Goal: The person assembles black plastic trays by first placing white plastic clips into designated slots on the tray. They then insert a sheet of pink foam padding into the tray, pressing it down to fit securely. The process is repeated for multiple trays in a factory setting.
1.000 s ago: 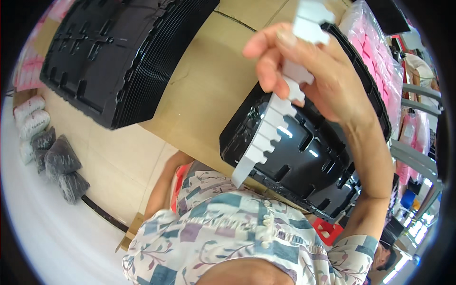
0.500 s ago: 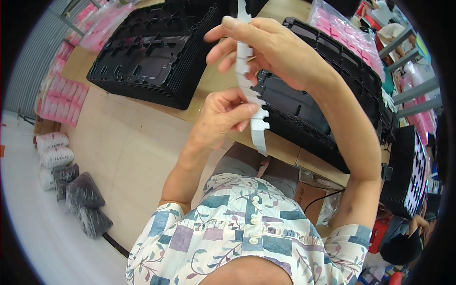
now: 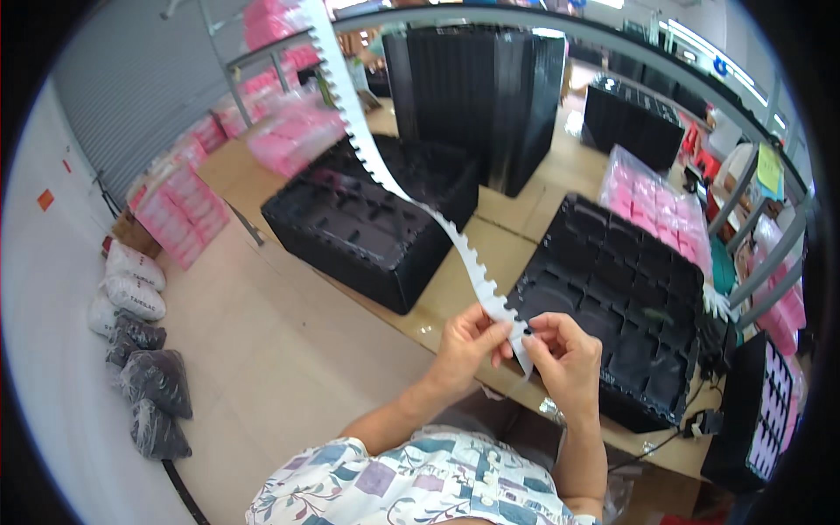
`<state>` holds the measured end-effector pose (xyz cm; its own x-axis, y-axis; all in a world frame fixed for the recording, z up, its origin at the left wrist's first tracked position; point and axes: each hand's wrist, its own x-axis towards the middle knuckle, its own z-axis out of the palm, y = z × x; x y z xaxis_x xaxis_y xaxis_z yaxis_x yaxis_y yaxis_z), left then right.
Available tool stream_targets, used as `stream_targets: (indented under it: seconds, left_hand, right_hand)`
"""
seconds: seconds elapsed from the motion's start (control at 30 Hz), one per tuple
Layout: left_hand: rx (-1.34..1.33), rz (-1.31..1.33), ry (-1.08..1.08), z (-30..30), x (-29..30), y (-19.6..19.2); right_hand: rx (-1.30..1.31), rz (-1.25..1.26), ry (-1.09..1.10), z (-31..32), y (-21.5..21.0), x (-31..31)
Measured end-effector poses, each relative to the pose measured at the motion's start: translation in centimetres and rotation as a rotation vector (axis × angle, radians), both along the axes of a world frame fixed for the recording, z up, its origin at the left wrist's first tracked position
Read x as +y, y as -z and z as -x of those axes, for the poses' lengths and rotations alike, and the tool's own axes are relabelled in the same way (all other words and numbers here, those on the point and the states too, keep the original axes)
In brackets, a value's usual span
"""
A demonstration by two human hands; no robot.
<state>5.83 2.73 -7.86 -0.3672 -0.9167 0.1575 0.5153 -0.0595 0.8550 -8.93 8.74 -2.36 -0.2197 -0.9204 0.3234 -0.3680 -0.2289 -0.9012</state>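
Note:
A long white strip (image 3: 372, 157), notched along one edge with small tabs, runs from the top of the view down to my hands. My left hand (image 3: 471, 350) is closed on it near its lower end, pinching it between thumb and fingers. Close beside it, my right hand (image 3: 567, 359) is closed too, its thumb and fingertips pinching the strip's tabbed edge. Between those fingertips shows a small dark spot, too small to name. Just beyond my right hand lies a stack of black moulded trays (image 3: 612, 297) with shallow compartments.
Another stack of black trays (image 3: 350, 219) stands left on the brown tabletop (image 3: 516, 214). Behind it rises a tall black stack (image 3: 472, 105). Pink bagged packs (image 3: 652, 206) lie at the right. Grey rails (image 3: 612, 35) cross the back. Sacks (image 3: 136, 293) sit on the floor at left.
My view has tilted up, showing more of the table. My right hand has come down from high on the strip to its lower end, beside my left hand, and now pinches it.

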Motion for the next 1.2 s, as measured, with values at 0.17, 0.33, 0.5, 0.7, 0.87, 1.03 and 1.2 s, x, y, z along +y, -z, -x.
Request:
stream_targets:
  seconds: [0.17, 0.33, 0.5, 0.7, 0.87, 1.03, 1.2]
  left_hand:
    - [0.021, 0.057, 0.031, 0.0, 0.3, 0.4]
    - [-0.028, -0.011, 0.218, 0.3, 0.9, -0.7]
    - [-0.156, -0.008, 0.179, 1.7, -0.1, -1.0]
    - [-0.048, -0.044, 0.110, 2.9, 0.3, -1.2]
    - [-0.040, 0.009, 0.057, 3.0, 0.0, -0.6]
    - [-0.022, -0.003, -0.019, 3.3, 0.0, -0.2]
    - [0.021, -0.102, 0.017, 2.5, 1.6, -0.9]
  right_hand:
    - [0.004, -0.060, -0.105, 0.9, -0.3, 0.2]
    - [-0.014, 0.008, -0.084, 1.8, 0.2, 0.9]
    - [0.079, 0.026, -0.044, 2.9, 0.9, 0.4]
    - [0.036, 0.094, 0.018, 3.5, 1.2, 0.5]
    - [0.178, 0.127, 0.094, 2.7, 1.2, 0.3]
    - [0.869, 0.663, 0.194, 2.2, 2.3, -0.6]
    - [0.992, 0.886, 0.082, 3.2, 3.1, 0.2]
